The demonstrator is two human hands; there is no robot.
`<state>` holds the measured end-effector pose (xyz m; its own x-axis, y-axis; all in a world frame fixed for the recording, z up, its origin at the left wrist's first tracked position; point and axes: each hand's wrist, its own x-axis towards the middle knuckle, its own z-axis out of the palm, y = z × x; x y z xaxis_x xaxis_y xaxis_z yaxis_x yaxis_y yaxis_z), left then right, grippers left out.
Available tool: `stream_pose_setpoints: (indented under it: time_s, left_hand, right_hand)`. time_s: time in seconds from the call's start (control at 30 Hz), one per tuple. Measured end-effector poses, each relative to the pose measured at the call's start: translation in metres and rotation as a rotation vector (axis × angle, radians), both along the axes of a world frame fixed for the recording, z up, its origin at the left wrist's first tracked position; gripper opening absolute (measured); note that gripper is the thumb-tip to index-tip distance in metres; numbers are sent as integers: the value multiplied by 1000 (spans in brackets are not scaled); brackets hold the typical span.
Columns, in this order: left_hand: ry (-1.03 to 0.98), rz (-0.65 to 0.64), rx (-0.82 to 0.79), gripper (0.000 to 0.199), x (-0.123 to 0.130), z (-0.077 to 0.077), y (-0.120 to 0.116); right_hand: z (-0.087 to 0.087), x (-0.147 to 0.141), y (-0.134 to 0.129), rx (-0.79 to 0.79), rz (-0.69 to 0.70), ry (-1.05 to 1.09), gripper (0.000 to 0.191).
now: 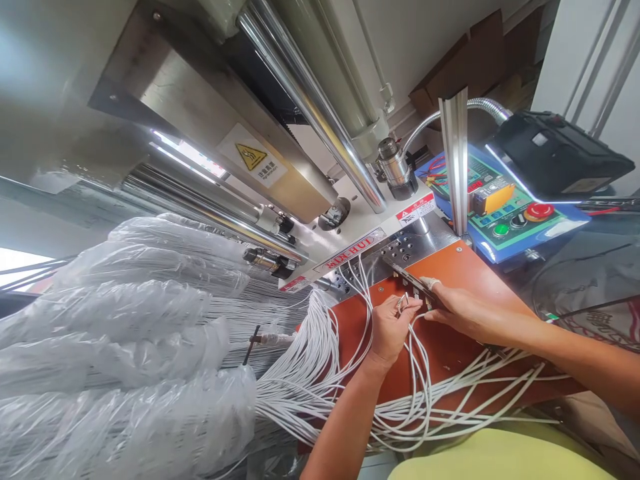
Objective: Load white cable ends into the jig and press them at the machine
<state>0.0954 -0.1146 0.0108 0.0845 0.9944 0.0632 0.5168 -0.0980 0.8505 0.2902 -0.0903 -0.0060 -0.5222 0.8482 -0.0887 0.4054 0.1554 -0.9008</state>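
My left hand (389,332) is closed in a pinch, with the small pale end of a white cable showing at its fingertips. Just right of it, my right hand (459,311) grips the near end of a narrow metal bar (410,277), thumb on top and fingers below. The bar slants over the orange-brown work surface (350,333), its far end close to the machine's metal plate. Small cable connectors (417,293) sit along its edge. Loose white cables (420,373) loop beneath both hands. The exact hold of my left fingers is partly hidden.
A moulding machine's white plate (345,247) with steel columns stands ahead. At right sits a blue control box (520,220) with a red stop button (540,212) beside an upright metal profile (454,167). Plastic-wrapped cable bundles (125,373) fill the left.
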Motion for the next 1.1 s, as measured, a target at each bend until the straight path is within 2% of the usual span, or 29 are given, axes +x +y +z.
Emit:
stream_pose_setpoints:
  time_s: [0.13,0.33,0.5,0.63,0.7,0.77,0.93,1.1]
  left_hand:
    - [-1,2,18,15,1,-1,1]
    - [-97,54,-46,13,4,-4,5]
    - [-137,52,-159,17,1,8,7]
    - [-337,177,-204,26,1,15,8]
    - [-417,244,-196,30,2,13,9]
    - [-461,259,-200,33,3,9,9]
    - [-438,256,-171,30,1,4,11]
    - [-247,301,-74,23,-8,5,18]
  right_hand:
    - [-5,-1,1,-10,29,25,45]
    - [-12,-6,0,45,-5,-12,40]
    - [-5,-2,-1,46,10,-38,36]
    - [-2,1,1,19,27,-43,35]
    - [-2,0,1,19,25,-48,34]
    - [-3,-1,0,24,20,-50,32]
    - [-7,-3,0,37,3,-41,30]
    - [-5,-1,0,49,4,-19,31]
